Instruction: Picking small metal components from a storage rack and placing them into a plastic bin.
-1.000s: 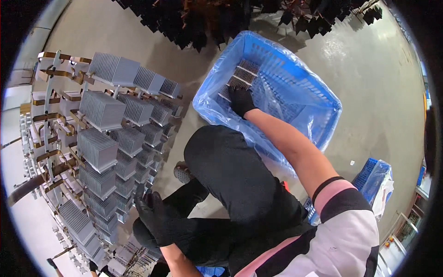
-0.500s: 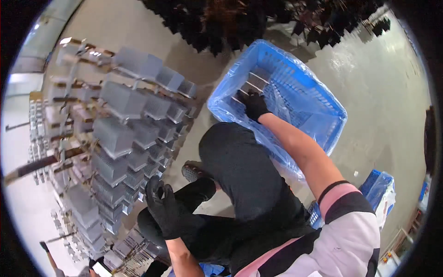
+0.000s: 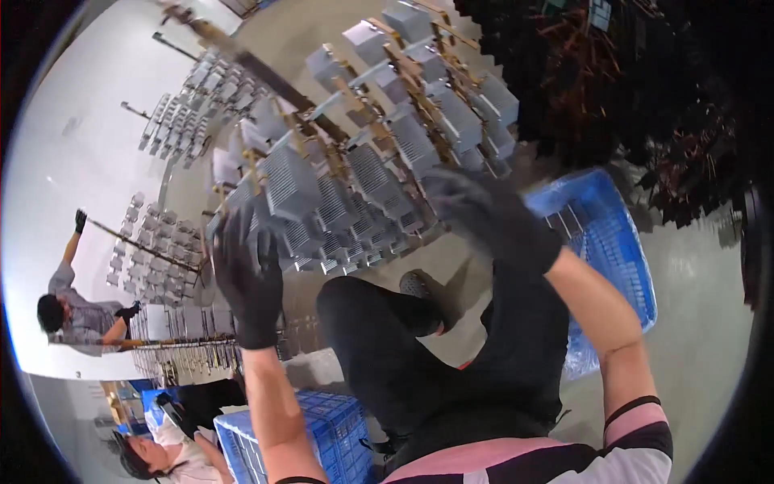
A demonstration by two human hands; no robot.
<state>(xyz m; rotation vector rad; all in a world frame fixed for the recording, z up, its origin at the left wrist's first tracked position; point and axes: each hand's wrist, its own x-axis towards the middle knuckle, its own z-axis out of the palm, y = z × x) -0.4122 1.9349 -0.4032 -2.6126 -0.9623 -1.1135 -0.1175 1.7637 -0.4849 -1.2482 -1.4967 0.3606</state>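
My left hand (image 3: pixel 248 278), in a black glove, is raised at the near side of a hanging rack. Its fingers are spread beside the silver finned metal blocks (image 3: pixel 292 181) hung there, and nothing shows in its grip; whether it touches a block I cannot tell. My right hand (image 3: pixel 492 214), gloved in black too, reaches toward the right side of the same rack. Motion blurs its fingers, which look stretched out and empty. Right of that hand stands a blue plastic crate (image 3: pixel 621 242) lined with clear film, with several finned blocks (image 3: pixel 564 222) at its far left corner.
A dark pole (image 3: pixel 266 77) runs above the rack. Dark pieces (image 3: pixel 597 89) hang in a dense cluster at the far right. Another blue crate (image 3: pixel 334 431) stands at lower left. Two co-workers are at left, one (image 3: pixel 81 323) beside more racks, the other (image 3: pixel 173 452) lower down.
My right hand has left the crate and swung left to the rack. My left hand has risen from near my leg to the blocks. The view has turned left.
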